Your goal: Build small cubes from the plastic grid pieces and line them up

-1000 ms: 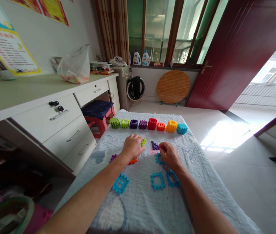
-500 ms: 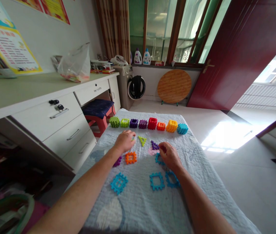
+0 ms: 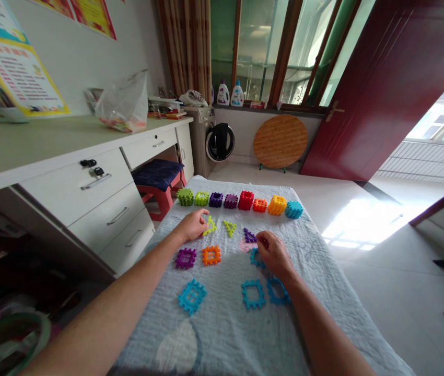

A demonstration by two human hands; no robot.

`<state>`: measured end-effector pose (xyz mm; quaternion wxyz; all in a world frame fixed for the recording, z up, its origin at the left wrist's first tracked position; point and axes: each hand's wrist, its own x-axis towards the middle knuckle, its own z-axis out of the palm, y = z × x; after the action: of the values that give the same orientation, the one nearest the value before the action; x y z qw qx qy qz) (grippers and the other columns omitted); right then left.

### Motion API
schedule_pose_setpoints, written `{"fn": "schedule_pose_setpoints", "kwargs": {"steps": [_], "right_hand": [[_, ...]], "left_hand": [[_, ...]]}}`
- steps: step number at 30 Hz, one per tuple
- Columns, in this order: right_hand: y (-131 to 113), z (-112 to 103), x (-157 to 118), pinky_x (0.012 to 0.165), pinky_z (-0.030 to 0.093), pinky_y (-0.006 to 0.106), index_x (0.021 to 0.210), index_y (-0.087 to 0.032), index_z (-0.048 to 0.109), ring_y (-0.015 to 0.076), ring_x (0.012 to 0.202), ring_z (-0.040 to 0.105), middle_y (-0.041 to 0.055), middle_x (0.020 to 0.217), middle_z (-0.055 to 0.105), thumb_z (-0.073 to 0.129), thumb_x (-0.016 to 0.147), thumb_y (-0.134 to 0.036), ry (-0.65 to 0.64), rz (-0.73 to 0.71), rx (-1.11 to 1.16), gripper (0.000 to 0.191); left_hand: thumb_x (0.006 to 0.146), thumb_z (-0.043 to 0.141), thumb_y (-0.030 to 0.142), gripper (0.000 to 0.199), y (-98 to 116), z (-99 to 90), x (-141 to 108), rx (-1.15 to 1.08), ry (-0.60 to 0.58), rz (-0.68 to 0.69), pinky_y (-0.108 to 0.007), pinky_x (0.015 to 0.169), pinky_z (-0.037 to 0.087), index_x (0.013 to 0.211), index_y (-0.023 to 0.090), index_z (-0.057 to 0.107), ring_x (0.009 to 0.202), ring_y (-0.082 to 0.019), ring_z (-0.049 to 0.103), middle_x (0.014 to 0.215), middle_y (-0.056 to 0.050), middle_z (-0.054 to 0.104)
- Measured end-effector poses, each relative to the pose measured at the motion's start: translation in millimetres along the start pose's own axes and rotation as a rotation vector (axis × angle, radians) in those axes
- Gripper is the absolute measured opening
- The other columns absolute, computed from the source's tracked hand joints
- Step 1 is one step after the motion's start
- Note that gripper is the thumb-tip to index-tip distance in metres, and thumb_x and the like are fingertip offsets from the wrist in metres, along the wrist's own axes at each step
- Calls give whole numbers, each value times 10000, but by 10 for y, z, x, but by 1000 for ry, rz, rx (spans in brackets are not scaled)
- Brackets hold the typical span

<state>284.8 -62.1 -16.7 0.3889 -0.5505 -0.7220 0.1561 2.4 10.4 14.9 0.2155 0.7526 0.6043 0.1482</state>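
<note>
My left hand [image 3: 194,225] is at the left edge of a yellow-green piece [image 3: 210,225] lying on the cloth, its fingers curled; whether they grip it is unclear. A yellow-green triangle [image 3: 229,227] lies between my hands. My right hand [image 3: 273,251] has its fingers bent together beside a purple triangle [image 3: 249,236], the fingertips partly hidden. Under its wrist side, a blue piece [image 3: 256,257] is partly covered. Nearer lie a purple square [image 3: 185,258], an orange square [image 3: 211,255] and blue squares [image 3: 191,296], [image 3: 253,294].
Stacks of coloured pieces, including a red stack [image 3: 246,200] and a blue stack [image 3: 294,209], line the far part of the cloth-covered table [image 3: 222,344]. A desk [image 3: 69,136] and a stool [image 3: 159,175] stand left. Beyond are a washing machine [image 3: 201,138] and a round tabletop [image 3: 280,141].
My left hand has shifted left, uncovering the yellow-green piece and the purple square. My right hand stays near the purple triangle. The view has shifted slightly.
</note>
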Motion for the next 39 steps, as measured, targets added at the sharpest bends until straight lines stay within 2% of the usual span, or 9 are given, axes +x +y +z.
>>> {"fn": "schedule_pose_setpoints", "kwargs": {"steps": [5,8,12,15,19,28,31,35,39], "right_hand": [[0,4,-6,604,372,222,844,-167,616,119,622,510,7,719,593,477,756,-153,-5,-5,6,164],[-12,-1,-6,606,374,221,843,-165,615,118,620,511,8,719,594,479,754,-151,-9,-3,7,164],[-29,-14,-4,616,381,223,846,-167,618,120,627,520,8,723,597,481,754,-147,-14,-4,0,166],[-25,-15,-3,605,379,222,832,-168,619,119,615,517,6,710,595,485,752,-147,-15,-4,8,157],[-10,-7,1,599,376,219,832,-170,622,116,609,513,3,710,596,489,749,-147,-12,-7,10,159],[-25,-8,3,612,376,220,836,-161,623,115,619,513,7,722,596,489,762,-151,-14,-11,-6,153],[-34,-16,2,610,378,220,840,-160,623,116,618,514,8,720,595,486,765,-150,-14,-4,-5,156],[-46,-24,2,610,384,219,839,-163,620,115,617,514,9,726,600,487,759,-143,-20,-4,-2,157],[-43,-23,3,612,387,218,834,-167,620,117,624,522,7,726,600,490,755,-142,-23,-1,2,155]], "left_hand": [[718,612,334,513,-86,-79,0,267,30,69,-304,930,425,1197,157,559,1056,-248,585,1141,-115,571],[667,670,333,573,-44,-151,10,337,-47,159,-335,1003,374,1209,182,562,1138,-270,520,1206,-108,537],[575,692,179,634,73,-156,89,362,-216,250,-302,928,417,1198,227,585,1045,-241,558,1185,-71,557],[520,643,82,569,152,-124,173,347,-278,188,-251,762,463,1068,237,657,859,-196,609,1038,-40,607],[448,645,61,444,284,-100,235,330,-172,56,-246,696,466,862,219,683,814,-205,607,849,-10,625],[614,648,176,314,763,123,315,140,18,50,-250,794,464,926,150,675,955,-217,594,894,-65,673],[625,655,176,288,780,185,390,83,38,38,-252,769,470,910,144,677,880,-202,623,852,-54,685],[697,631,201,331,692,243,430,22,38,35,-240,694,483,1023,146,642,745,-157,639,847,-33,687],[644,696,194,342,604,301,378,34,23,74,-260,801,480,981,153,663,873,-188,630,944,-56,651]]}}
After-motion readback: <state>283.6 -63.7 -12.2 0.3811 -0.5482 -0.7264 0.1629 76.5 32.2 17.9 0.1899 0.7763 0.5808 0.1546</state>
